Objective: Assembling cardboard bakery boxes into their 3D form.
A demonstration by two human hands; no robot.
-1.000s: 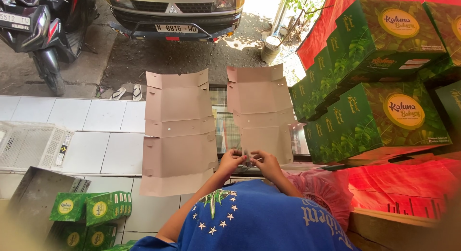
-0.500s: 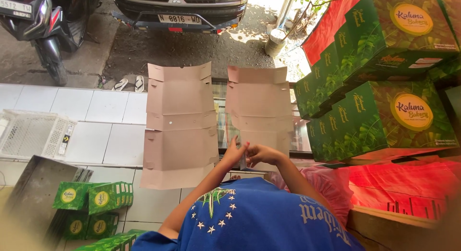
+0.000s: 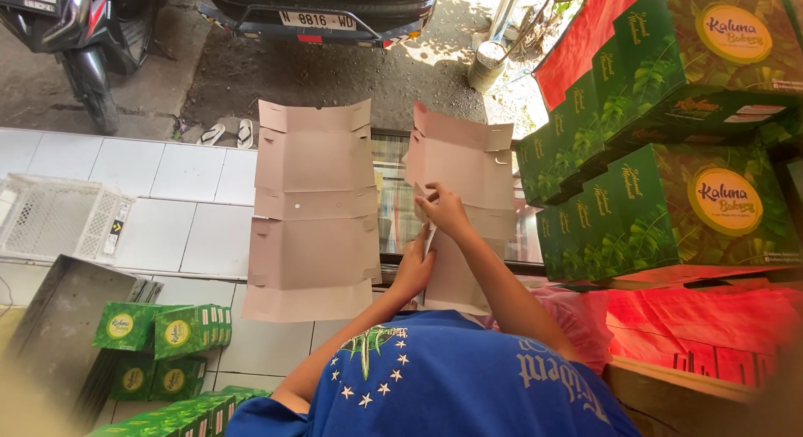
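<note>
1. Pinching the upper part of the right-hand flat carton blank [image 3: 468, 165], the right hand [image 3: 442, 211] has its fingers pressed together on a fold or flap near the blank's left edge; what exactly sits between the fingertips is too small to tell.
2. Just below, at about seven o'clock from the right hand, the left hand [image 3: 416, 270] lies against the same blank's left edge, fingers closed onto the card, perhaps around a thin strip.
3. The blank's long axis runs from twelve to six o'clock, away from the person in the blue shirt [image 3: 452, 378], and both hands work its left margin; the right hand is farther out along that axis, the left nearer the body.
4. A second flat blank [image 3: 311, 211] lies at nine o'clock from the hands, parallel to the first, apart from it and untouched.
5. Stacked green cartons [image 3: 669, 211] stand at three o'clock, and smaller folded green boxes [image 3: 159, 328] sit on the tiled floor [image 3: 184, 228] at eight o'clock.
</note>
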